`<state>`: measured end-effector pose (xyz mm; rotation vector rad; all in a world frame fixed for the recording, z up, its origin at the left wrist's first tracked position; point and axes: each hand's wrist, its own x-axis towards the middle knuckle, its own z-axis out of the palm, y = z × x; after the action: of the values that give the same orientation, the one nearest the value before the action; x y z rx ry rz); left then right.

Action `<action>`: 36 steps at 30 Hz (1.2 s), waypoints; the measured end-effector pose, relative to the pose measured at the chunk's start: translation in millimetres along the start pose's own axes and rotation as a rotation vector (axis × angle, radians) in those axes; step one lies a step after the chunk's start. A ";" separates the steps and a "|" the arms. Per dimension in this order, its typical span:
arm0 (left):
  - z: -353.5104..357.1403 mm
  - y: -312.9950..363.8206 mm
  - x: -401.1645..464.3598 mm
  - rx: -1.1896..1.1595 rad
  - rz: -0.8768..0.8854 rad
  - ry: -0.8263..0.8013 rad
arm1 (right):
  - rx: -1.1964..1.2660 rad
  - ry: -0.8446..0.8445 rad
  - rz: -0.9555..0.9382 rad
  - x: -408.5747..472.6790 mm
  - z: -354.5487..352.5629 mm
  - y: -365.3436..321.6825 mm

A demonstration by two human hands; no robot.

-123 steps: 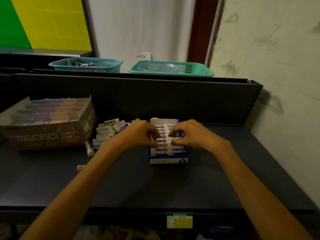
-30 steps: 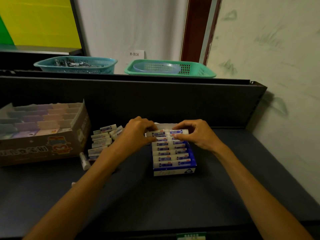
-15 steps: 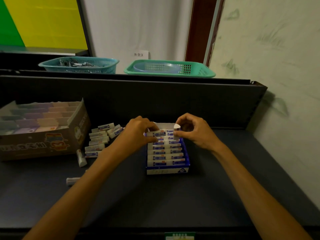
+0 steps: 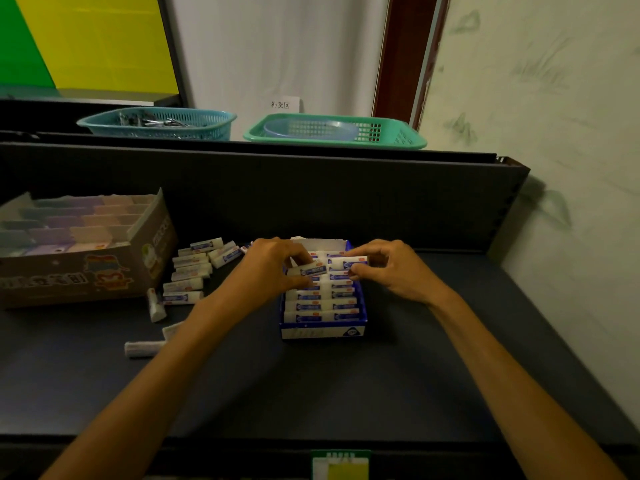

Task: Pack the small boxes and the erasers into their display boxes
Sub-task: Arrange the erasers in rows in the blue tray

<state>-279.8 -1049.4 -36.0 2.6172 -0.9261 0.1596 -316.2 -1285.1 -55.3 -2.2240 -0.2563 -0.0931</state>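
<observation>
1. Counter (image 4: 346,386): flat, matte dark surface with a raised dark back panel.
2. Blue display box (image 4: 323,330): small open-topped card carton, blue and white, standing mid-counter; two columns of erasers fill it in tight rows.
3. Erasers: white rectangular blocks in blue-printed paper sleeves. A loose pile of erasers (image 4: 194,270) lies on the counter between the two cartons, a few more scattered nearer the camera.
4. Brown display box (image 4: 83,277): larger corrugated carton at left, printed with a cartoon figure, holding stepped rows of pastel small boxes (image 4: 65,230) in purple, pink and grey-green.
5. Left hand (image 4: 273,268): palm down over the blue carton's far left corner, thumb and fingers pinched on a tilted eraser (image 4: 310,270).
6. Right hand (image 4: 391,268): palm down at the far right corner, thumb and forefinger clamped on a level eraser (image 4: 348,262) above the rows.
7. Baskets: a teal mesh basket (image 4: 156,124) and a green mesh basket (image 4: 332,131), both plastic, rest behind the back panel.
</observation>
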 end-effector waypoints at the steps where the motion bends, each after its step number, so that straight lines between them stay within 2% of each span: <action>1: -0.1 0.5 -2.1 -0.009 -0.002 -0.026 | -0.008 -0.005 -0.006 -1.9 0.1 -1.7; 5: -1.8 0.0 -7.8 -0.029 -0.002 -0.115 | -0.028 -0.052 -0.006 -8.2 -0.9 -9.1; 13: -5.9 -9.0 -16.0 -0.114 0.042 -0.182 | -0.070 -0.176 0.039 -14.8 -7.0 -18.5; 31: -4.5 -5.0 -0.9 -0.055 0.107 -0.456 | -0.254 -0.430 0.091 -9.8 -1.0 -38.9; 36: -3.6 -5.2 3.1 -0.056 0.125 -0.494 | -0.305 -0.430 0.077 -4.6 3.4 -40.3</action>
<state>-274.1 -1046.2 -33.5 2.5903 -1.2293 -0.4961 -329.5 -1259.0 -27.1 -2.5382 -0.4107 0.4181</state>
